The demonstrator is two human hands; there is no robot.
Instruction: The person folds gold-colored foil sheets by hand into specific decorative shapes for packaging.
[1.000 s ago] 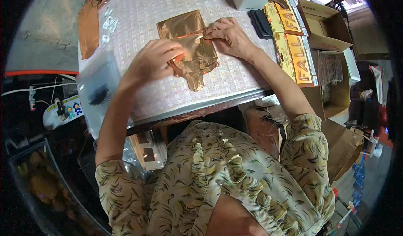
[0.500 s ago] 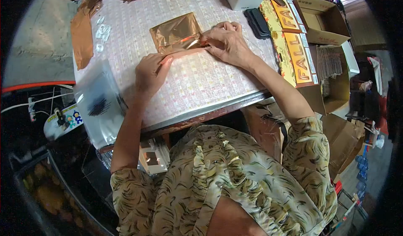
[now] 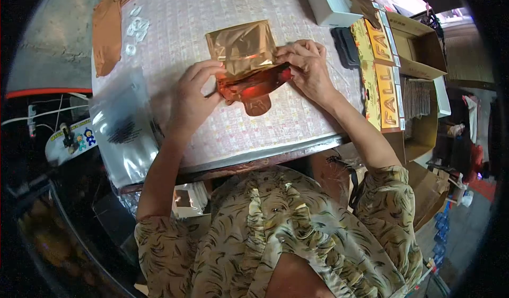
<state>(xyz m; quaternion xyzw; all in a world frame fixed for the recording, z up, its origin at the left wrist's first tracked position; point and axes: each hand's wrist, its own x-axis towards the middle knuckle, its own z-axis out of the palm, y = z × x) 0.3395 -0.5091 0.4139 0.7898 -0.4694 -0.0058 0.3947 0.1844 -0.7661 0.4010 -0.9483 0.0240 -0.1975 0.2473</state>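
Observation:
A shiny copper-coloured foil piece [image 3: 241, 39] lies folded on the cloth-covered table [image 3: 175, 28] in front of me. Its near edge is lifted and shows a reddish inner side, and a rounded tab hangs from it toward me. My left hand [image 3: 193, 98] pinches the left end of that edge between thumb and fingers. At the other end, my right hand [image 3: 312, 71] has its fingers curled over the foil with the thumb below.
Clear plastic bags [image 3: 124, 131] are stacked at the left table edge, with brown foil [image 3: 107, 38] and small white pieces [image 3: 138, 29] beyond. To the right are a black object [image 3: 345, 48], FALL packages [image 3: 387, 96], a white box [image 3: 331, 14] and cardboard boxes [image 3: 413, 38].
The foil's near edge has opened out, so the reddish inner side and the hanging tab now show. The whole view has shifted slightly.

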